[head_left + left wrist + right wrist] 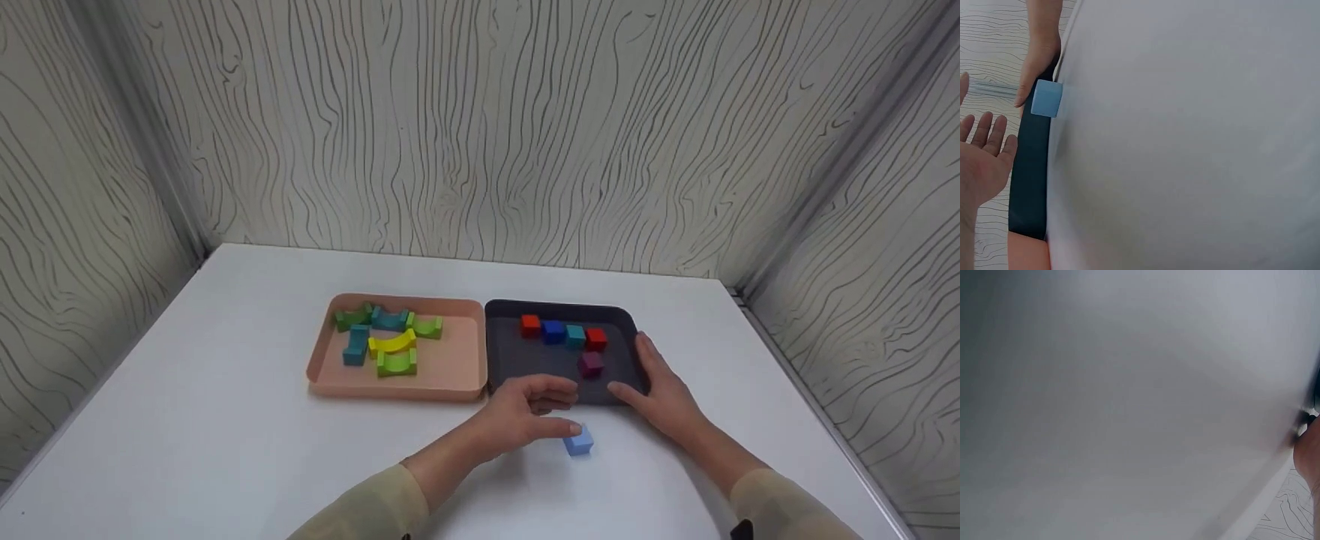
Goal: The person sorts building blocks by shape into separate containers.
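A light blue cube [578, 441] lies on the white table in front of the dark tray [517, 367]. My left hand [521, 416] hovers just left of the cube, fingers loosely extended and holding nothing; in the left wrist view, its palm [982, 163] faces the camera. At the tray's front right corner, my right hand [671, 401] rests with straight fingers along the outer right side and the thumb over the front rim. Inside that tray are two red cubes, a blue cube [553, 331], a teal cube [574, 337] and a purple cube [591, 365].
Directly left of the dark tray stands a pink tray [457, 360] holding several arch-shaped blocks, among them a yellow arch block [392, 343] and a teal arch block [356, 345]. Wood-grain-patterned panels [465, 135] enclose the white table [225, 420] at the back and sides.
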`<act>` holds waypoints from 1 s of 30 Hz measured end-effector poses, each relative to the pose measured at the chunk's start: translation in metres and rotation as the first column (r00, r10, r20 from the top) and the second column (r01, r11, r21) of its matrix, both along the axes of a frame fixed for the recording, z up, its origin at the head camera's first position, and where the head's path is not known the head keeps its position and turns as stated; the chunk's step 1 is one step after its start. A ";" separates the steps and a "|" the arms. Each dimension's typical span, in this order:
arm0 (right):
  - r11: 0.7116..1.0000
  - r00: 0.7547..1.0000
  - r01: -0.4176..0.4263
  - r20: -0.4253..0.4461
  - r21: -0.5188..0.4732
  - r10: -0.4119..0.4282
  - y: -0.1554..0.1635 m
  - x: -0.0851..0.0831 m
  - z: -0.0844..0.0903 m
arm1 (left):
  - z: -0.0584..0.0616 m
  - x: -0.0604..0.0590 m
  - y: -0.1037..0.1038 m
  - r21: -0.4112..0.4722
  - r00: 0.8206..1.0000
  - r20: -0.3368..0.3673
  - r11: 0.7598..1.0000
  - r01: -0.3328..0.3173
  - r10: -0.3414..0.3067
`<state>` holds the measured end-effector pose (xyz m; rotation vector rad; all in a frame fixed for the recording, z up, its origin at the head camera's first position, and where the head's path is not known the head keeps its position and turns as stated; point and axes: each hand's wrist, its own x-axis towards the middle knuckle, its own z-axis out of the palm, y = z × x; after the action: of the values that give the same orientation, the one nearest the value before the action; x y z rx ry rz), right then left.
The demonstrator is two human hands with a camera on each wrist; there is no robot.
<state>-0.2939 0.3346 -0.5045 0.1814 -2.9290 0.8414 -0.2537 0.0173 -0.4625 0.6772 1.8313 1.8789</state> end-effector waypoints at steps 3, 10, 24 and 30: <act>1.000 1.000 0.002 0.007 -0.001 -0.002 0.000 0.000 0.001 | -0.008 0.001 0.001 -0.007 1.000 0.003 1.000 0.001 -0.001; 1.000 1.000 0.002 0.015 -0.005 -0.002 -0.001 -0.001 0.001 | -0.022 0.002 0.008 0.003 0.999 0.039 1.000 0.013 -0.013; 1.000 1.000 0.007 0.015 0.017 -0.007 0.000 -0.001 0.000 | -0.037 0.003 0.021 -0.125 0.996 0.012 0.988 -0.088 0.090; 1.000 1.000 0.004 0.020 0.012 -0.004 0.000 0.000 0.002 | -0.039 0.003 0.022 -0.167 0.995 -0.008 0.981 -0.098 0.098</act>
<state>-0.2938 0.3350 -0.5026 0.1684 -2.9529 0.8304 -0.2507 0.0395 -0.5015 0.5376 2.0283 1.7581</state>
